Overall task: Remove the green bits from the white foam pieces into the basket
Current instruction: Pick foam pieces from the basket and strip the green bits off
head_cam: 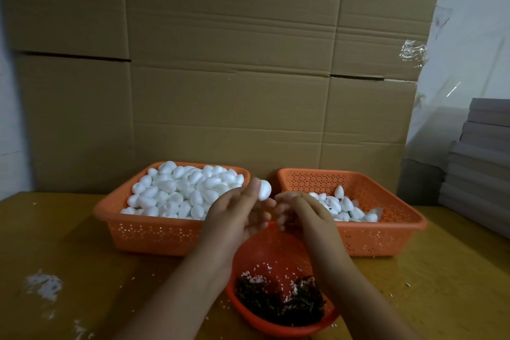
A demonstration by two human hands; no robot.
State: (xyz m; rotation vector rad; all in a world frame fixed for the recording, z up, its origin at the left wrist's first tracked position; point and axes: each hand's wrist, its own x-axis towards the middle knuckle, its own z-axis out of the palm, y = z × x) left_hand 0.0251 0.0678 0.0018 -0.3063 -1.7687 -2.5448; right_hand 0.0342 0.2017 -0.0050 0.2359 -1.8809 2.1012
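- Cardboard sheets (pixel 220 63) stand as a wall behind a yellow-brown table (pixel 69 243), which carries three orange baskets and a scatter of white crumbs (pixel 44 286) at its left.
- At the back left, the left basket (pixel 143 232) is heaped with white foam pieces (pixel 187 190); the right basket (pixel 386 229) holds only a small pile (pixel 345 207), some of them with dark specks.
- Nearest the person sits the round basket (pixel 276 323), its floor covered with dark green bits (pixel 278 303) and flecks of foam.
- The relation that matters: both hands hover directly above the far rim of the round basket, so anything plucked loose should fall straight down into it.
- The left hand (pixel 237 215) pinches one foam piece (pixel 264 189) at its fingertips, raised between the two back baskets; the egg's long axis runs roughly upright.
- The right hand (pixel 303 210) is just beside it, fingers bunched toward the piece. It is blurred, so I cannot tell whether it grips a green bit or nothing.
- No green shows on the held piece from this side.
- My judgement: the bit is being pulled or has just come off, and the left hand is the better placed to drop the cleaned piece into the full left basket.
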